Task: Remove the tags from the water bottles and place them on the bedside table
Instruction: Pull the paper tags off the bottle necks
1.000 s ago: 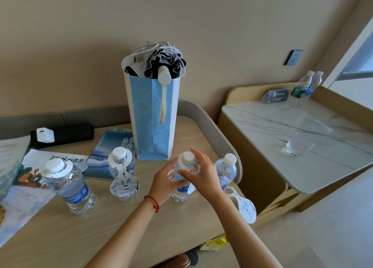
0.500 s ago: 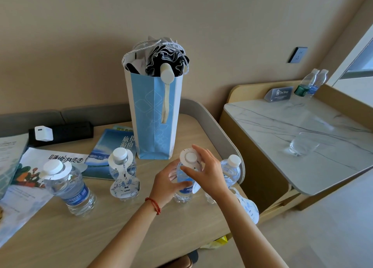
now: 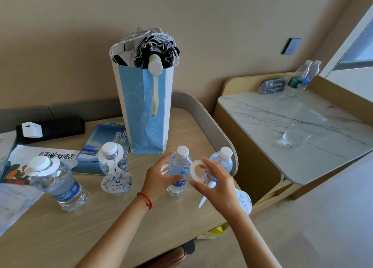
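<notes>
**Ana:** White paper, ring-shaped, and it's off the neck! The round-holed white paper tag (image 3: 198, 171) sits pinched in the right hand (image 3: 217, 184), just right of centre frame, clear of the cap.

**Ben:** And the left hand (image 3: 159, 176)?

**Ana:** Its grip is wrapped around the small clear plastic water bottle with the white cap (image 3: 179, 171), thumb across the blue label, steadying it upright on the pale wooden tabletop (image 3: 101, 227).

**Ben:** So which step are we on?

**Ana:** I'd call it tag number two of four. Behind the right hand stands another bare-necked clear bottle (image 3: 222, 161), and a loose white tag with blue print (image 3: 244, 201) hangs at the tabletop's right edge, lower right of centre.

**Ben:** Two left, then?

**Ana:** Yes. Left of centre, a clear bottle wearing a long white hanging tag with blue characters (image 3: 114, 168), and at far left a larger clear bottle with a white paper collar under its cap (image 3: 55, 185).

**Ben:** Next move?

**Ana:** My read: the freed tag wants setting down, then the bottle carried across. The likeliest bedside table is the white marble-topped unit (image 3: 272, 122) at right, already holding a clear drinking glass (image 3: 293, 135) and two bottles in the upper right corner. That calls for the left hand to keep a firm hold while the right lets the paper go.
</notes>
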